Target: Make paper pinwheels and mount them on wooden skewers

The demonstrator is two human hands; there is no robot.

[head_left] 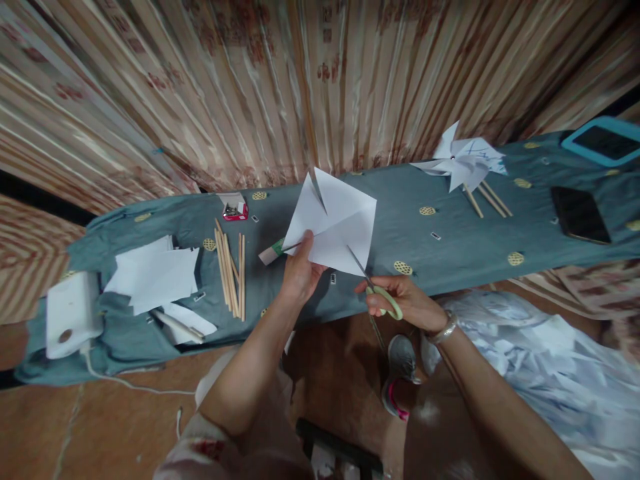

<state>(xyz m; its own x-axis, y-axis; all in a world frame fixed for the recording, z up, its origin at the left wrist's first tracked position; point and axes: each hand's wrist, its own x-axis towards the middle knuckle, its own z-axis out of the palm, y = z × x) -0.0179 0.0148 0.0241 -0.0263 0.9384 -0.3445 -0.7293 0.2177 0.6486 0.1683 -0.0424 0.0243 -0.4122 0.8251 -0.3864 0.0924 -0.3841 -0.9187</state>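
Observation:
My left hand grips a white paper square by its lower left side, the thumb on top. A slit runs inward from the square's top corner, and another cut shows near the left corner. In my right hand is a pair of scissors with pale green handles. Its blade lies across the paper near the bottom corner. Beneath the paper's left corner, a green and pale flat item rests on the cloth; its kind is unclear.
Wooden sticks, a paper stack and a small red box lie left, beside a white device. Paper pinwheels, a phone and a blue-framed tablet lie right. A plastic bag of paper pieces stands below.

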